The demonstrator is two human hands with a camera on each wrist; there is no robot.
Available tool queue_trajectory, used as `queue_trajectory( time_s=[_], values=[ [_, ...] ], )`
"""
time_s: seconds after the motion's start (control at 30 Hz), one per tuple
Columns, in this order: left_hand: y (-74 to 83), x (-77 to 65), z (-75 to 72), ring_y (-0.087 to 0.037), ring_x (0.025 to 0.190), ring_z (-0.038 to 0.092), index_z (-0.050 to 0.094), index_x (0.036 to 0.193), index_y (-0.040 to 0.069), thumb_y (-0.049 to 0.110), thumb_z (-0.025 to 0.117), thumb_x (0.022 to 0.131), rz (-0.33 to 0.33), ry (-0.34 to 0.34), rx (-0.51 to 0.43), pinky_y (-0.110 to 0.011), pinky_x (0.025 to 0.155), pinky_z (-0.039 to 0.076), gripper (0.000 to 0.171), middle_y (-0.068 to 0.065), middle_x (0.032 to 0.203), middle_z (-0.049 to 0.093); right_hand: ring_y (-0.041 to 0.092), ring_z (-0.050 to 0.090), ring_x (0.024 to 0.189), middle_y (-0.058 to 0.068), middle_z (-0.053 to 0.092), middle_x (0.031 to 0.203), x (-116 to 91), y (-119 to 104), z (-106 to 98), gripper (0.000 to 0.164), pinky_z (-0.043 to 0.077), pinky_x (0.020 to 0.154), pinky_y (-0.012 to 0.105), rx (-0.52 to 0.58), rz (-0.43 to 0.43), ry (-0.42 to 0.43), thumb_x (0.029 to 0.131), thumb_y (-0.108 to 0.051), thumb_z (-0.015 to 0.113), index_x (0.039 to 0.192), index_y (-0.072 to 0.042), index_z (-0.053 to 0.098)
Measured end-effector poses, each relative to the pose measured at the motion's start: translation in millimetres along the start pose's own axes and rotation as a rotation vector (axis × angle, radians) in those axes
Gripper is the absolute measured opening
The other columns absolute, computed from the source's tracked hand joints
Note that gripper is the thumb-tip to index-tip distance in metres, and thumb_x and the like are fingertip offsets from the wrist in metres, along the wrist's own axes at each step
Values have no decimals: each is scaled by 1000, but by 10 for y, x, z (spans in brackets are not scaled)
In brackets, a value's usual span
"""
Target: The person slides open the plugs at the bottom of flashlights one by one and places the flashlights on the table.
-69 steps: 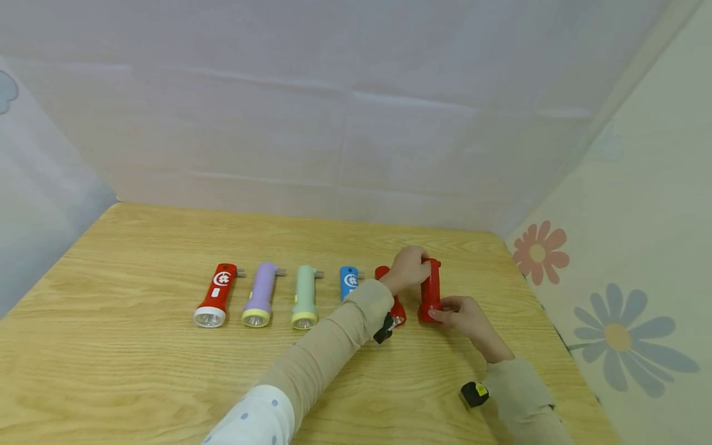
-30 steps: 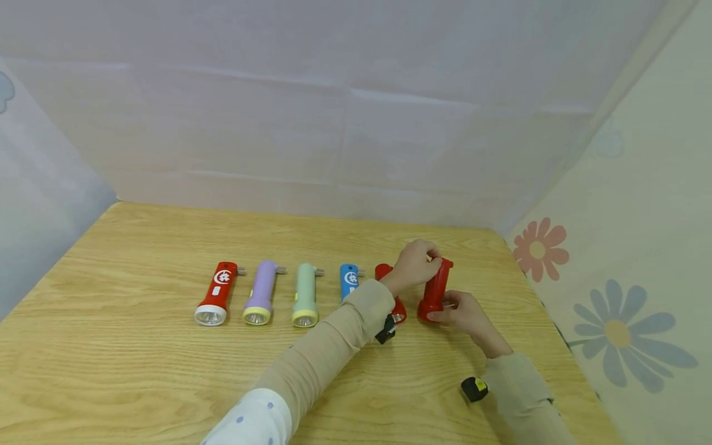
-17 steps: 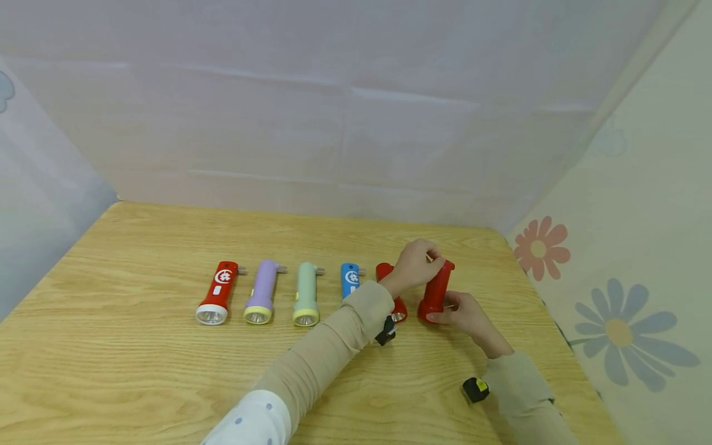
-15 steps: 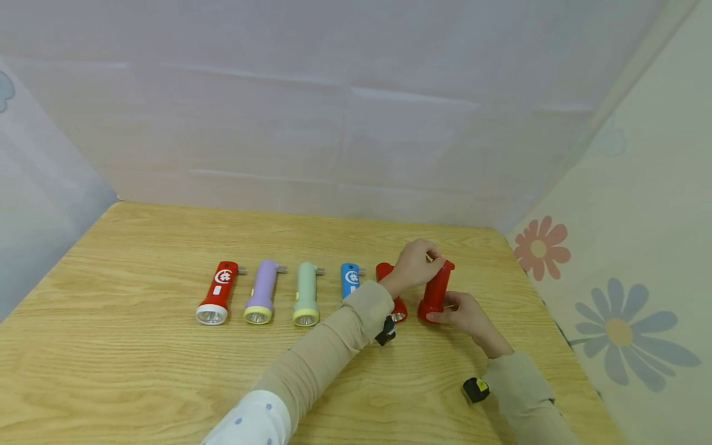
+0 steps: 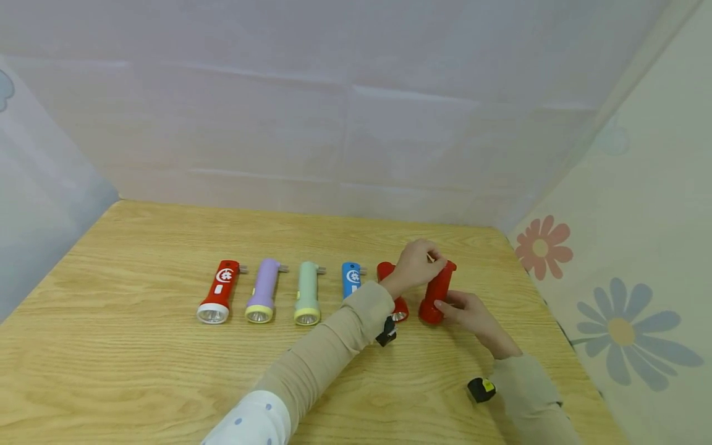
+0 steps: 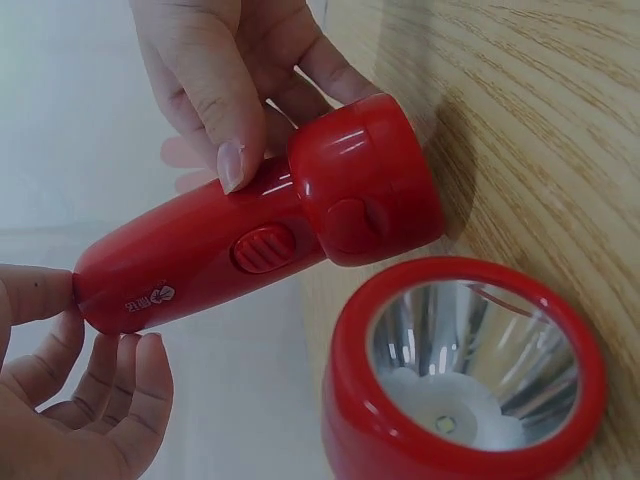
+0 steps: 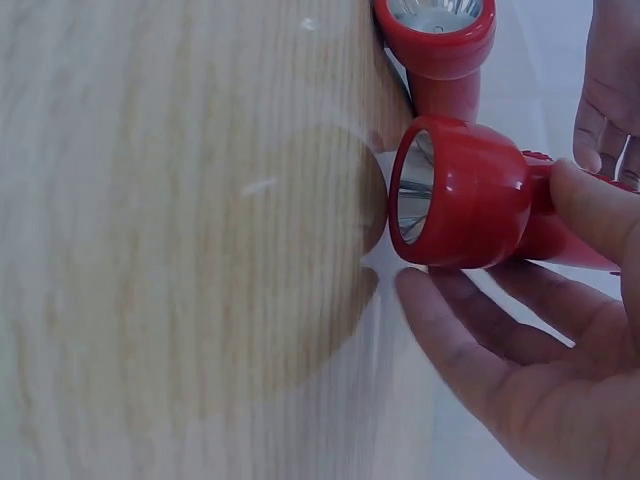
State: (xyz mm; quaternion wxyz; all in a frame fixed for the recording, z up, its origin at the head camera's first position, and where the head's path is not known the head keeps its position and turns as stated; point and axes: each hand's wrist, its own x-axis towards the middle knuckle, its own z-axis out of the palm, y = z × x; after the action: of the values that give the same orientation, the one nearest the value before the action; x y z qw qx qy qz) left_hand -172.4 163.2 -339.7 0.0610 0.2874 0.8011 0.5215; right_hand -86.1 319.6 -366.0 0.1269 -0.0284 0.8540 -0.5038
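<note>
Both hands are on a red flashlight that stands lens-down at the right of the row, its tail leaning right. My left hand pinches the tail end between thumb and fingers. The right hand grips lower down; its thumb lies just above the flared head, as the left wrist view shows. A ribbed switch faces the left wrist camera. In the right wrist view the lens rim is tilted close to the tabletop. Beside it lies another red flashlight, partly hidden by the left hand and wrist.
Farther left on the wooden table lie a blue flashlight, partly covered by the left sleeve, a green one, a purple one and a red-and-white one. A cloth wall rises behind the table.
The held flashlight, more upright at first, now leans to the right, and the left hand has moved right with its tail. The right hand has slid up from the head's rim.
</note>
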Motion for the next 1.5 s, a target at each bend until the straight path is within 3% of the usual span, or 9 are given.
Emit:
queue_trajectory(
  time_s=[0.2, 0.37, 0.53, 0.67, 0.9, 1.17, 1.33, 1.5],
  values=[
    [1, -16, -5, -8, 71, 51, 64, 77, 10, 13, 61, 87, -12, 7, -58, -16, 57, 44, 11, 3, 82, 57, 31, 57, 100, 21, 60, 110, 7, 7, 30, 40, 46, 84, 37, -83, -10, 129, 88, -17, 62, 118, 8, 54],
    [-5, -22, -16, -8, 73, 52, 64, 79, 10, 13, 61, 87, -36, 14, -109, -17, 61, 44, 9, 4, 80, 58, 31, 58, 97, 19, 62, 107, 13, 11, 53, 39, 46, 84, 40, -100, -13, 164, 86, -16, 64, 116, 8, 57],
    [-4, -24, -21, -9, 79, 53, 65, 93, 6, 13, 61, 88, -97, 12, -155, -17, 66, 45, 10, 2, 87, 59, 32, 59, 97, 19, 63, 105, 10, 1, 68, 38, 46, 84, 43, -109, -15, 182, 85, -15, 65, 115, 8, 57],
    [3, -28, -21, -10, 79, 54, 64, 98, 3, 13, 62, 87, -149, -4, -202, -18, 65, 46, 15, 1, 88, 60, 32, 58, 97, 19, 63, 105, 13, 13, 69, 37, 46, 84, 44, -120, -17, 186, 85, -14, 65, 114, 7, 58],
    [11, -39, -11, -10, 66, 56, 67, 91, 4, 13, 63, 86, -201, -43, -289, -20, 57, 49, 11, 2, 77, 59, 31, 59, 97, 17, 64, 103, 28, 89, 44, 33, 46, 84, 43, -136, -62, 159, 83, -12, 66, 111, 5, 60],
    [27, -87, 2, -8, 68, 55, 68, 89, 6, 14, 64, 85, -166, -51, -277, -20, 57, 48, 9, 3, 77, 60, 29, 59, 95, 16, 64, 102, 26, 107, 17, 35, 48, 80, 31, -124, -78, 135, 82, -12, 68, 110, 6, 59],
    [2, -115, 22, -10, 65, 53, 66, 90, 8, 16, 65, 85, -183, -57, -281, -20, 56, 47, 9, 3, 74, 58, 32, 58, 97, 18, 61, 106, 32, 114, 14, 41, 49, 81, 36, -102, -75, 112, 80, -11, 69, 115, 6, 56],
    [16, -165, 22, -11, 60, 53, 66, 92, 10, 20, 65, 85, -174, -74, -220, -20, 53, 46, 13, 2, 71, 57, 31, 58, 98, 18, 61, 107, 41, 120, 10, 42, 48, 83, 38, -102, -84, 99, 79, -10, 70, 116, 5, 56]
  ],
)
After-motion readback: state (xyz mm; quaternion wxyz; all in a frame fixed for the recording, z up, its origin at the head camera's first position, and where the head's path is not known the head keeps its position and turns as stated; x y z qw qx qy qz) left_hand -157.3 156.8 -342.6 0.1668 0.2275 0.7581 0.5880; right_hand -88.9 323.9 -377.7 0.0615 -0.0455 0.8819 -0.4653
